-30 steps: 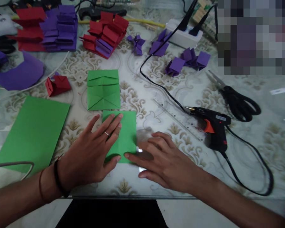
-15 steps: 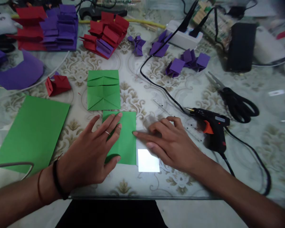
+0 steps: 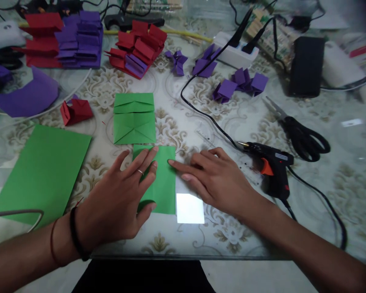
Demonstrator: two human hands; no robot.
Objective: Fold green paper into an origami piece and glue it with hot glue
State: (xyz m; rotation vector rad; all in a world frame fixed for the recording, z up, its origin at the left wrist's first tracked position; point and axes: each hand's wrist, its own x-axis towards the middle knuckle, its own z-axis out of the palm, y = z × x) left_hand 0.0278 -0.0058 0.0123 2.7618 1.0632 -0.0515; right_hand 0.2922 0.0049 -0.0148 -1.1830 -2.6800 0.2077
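Observation:
A green paper rectangle [image 3: 164,191] lies flat near the table's front edge. My left hand [image 3: 122,191] rests on its left part with fingers spread, covering that side. My right hand [image 3: 210,175] has its index finger stretched onto the paper's right edge, while the other fingers are curled and hold nothing I can see. Just beyond lies a creased, folded green paper [image 3: 134,122]. A larger green sheet [image 3: 45,171] is to the left of my left hand.
At the right are a hot glue gun [image 3: 271,160] with its cord and black scissors [image 3: 305,136]. Red and purple folded paper blocks [image 3: 79,42], small purple pieces [image 3: 225,90], a red piece [image 3: 77,111] and a white power strip [image 3: 236,53] stand farther back. A black cable [image 3: 201,106] crosses the table.
My right index fingertip has moved slightly up and left on the green paper's edge. My left hand stays pressed in place; the whole view has shifted slightly.

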